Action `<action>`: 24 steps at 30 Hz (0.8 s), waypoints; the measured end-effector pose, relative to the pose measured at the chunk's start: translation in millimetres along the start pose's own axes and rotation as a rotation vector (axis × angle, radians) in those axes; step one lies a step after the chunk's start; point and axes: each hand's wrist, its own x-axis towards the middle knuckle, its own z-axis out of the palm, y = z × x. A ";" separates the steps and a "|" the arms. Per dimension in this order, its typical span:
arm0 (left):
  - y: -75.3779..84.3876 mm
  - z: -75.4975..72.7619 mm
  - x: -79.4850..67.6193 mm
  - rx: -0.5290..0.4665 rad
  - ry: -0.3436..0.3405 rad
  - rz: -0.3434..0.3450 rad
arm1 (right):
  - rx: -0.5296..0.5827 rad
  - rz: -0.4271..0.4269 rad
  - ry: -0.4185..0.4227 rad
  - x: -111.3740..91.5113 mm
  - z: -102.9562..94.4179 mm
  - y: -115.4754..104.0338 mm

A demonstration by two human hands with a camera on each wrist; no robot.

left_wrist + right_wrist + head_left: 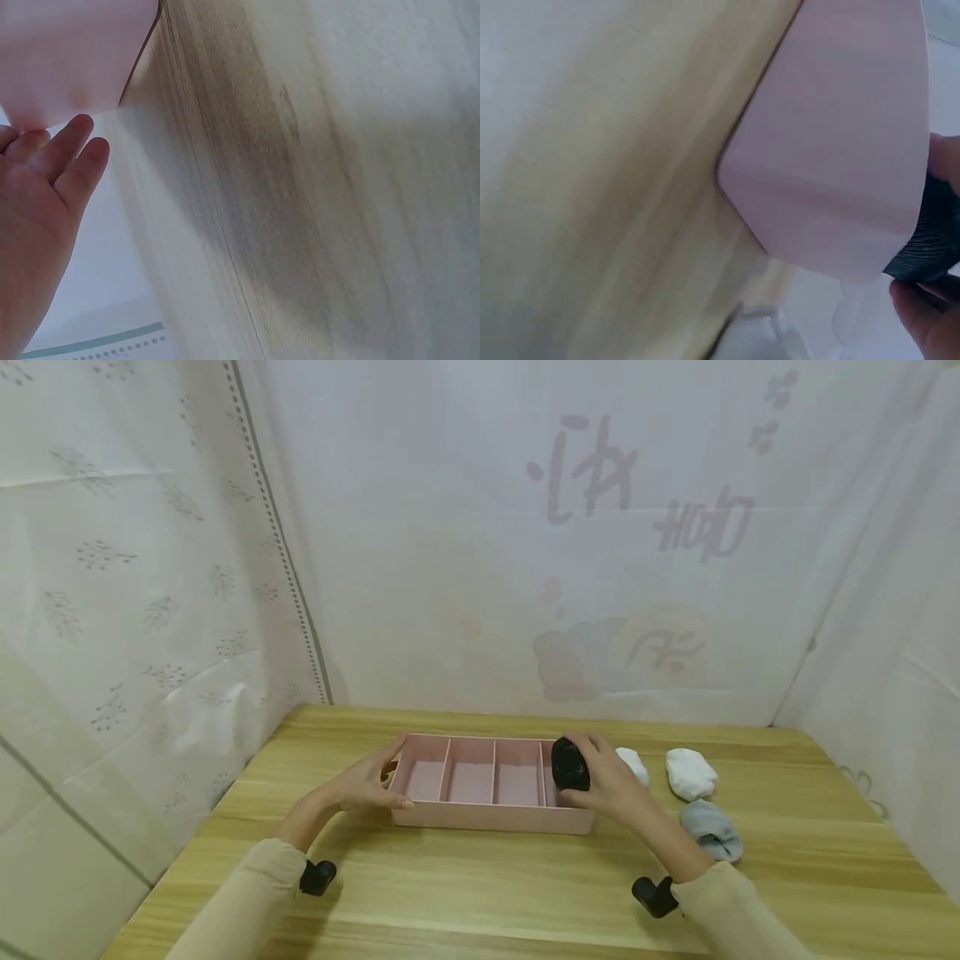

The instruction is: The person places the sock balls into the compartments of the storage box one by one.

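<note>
A pink divided storage box (pixel 491 817) sits on the wooden table, its compartments side by side. My left hand (pixel 367 782) holds the box's left end, thumb at the front corner and index finger at the back one. In the left wrist view, fingertips (pixel 81 129) touch the pink wall. My right hand (pixel 611 781) grips a black rolled-up sock (pixel 568 764) over the rightmost compartment. The right wrist view shows its ribbed black fabric (pixel 930 232) between fingers and thumb, at the box's rim. The compartment's bottom is partly hidden by the hand and sock.
Right of the box lie a white rolled sock (pixel 691 774), a grey one (pixel 711 831) and another white one (pixel 633 766) partly behind my right hand. The wooden table (pixel 480 893) meets a pale printed curtain (pixel 420 568) at the back. Black wrist mounts sit on both wrists.
</note>
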 end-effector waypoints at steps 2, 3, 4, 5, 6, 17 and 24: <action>0.6 0.7 -0.8 0.004 0.001 -0.001 | -0.028 -0.024 -0.047 3.8 0.5 -0.7; 0.9 1.0 -0.9 0.004 0.001 -0.002 | -0.042 -0.032 -0.073 5.5 0.8 -0.8; 1.1 1.3 -1.0 0.002 0.000 -0.002 | -0.057 -0.044 -0.097 6.8 0.8 -1.1; 1.2 1.6 -0.9 0.005 -0.001 -0.002 | -0.070 -0.051 -0.122 7.8 0.7 -1.3; 1.3 1.9 -0.7 0.001 -0.002 -0.003 | -0.085 -0.060 -0.146 8.6 0.7 -1.3; 2.3 1.1 3.4 -0.007 -0.011 0.012 | -0.245 -0.146 -0.313 17.9 -3.0 -1.9; -0.6 1.5 -0.1 -0.043 -0.009 0.010 | -0.326 -0.160 -0.418 24.2 0.1 -6.6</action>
